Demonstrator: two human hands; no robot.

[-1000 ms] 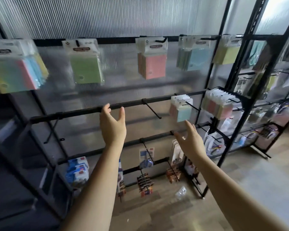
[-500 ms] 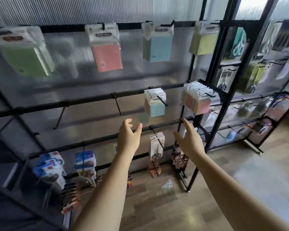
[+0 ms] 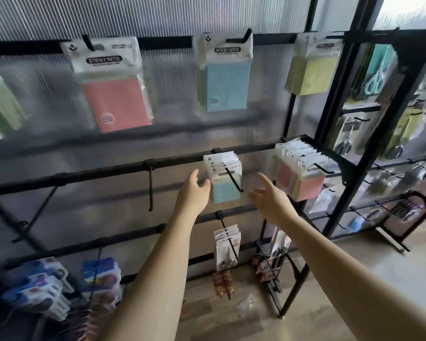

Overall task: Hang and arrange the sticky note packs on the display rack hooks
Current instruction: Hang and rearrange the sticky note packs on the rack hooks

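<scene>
Head view: hands (image 3: 193, 190) nearer blue packs (image 3: 225, 179).

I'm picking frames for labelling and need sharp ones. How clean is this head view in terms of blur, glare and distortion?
Head view: the left edge smears, with the green pack blurred; centre is sharper, "STICKY NOTE" legible on the pink pack. Daylight blows out the top-right window. Wide-angle lens bends the rack's black uprights.
</scene>
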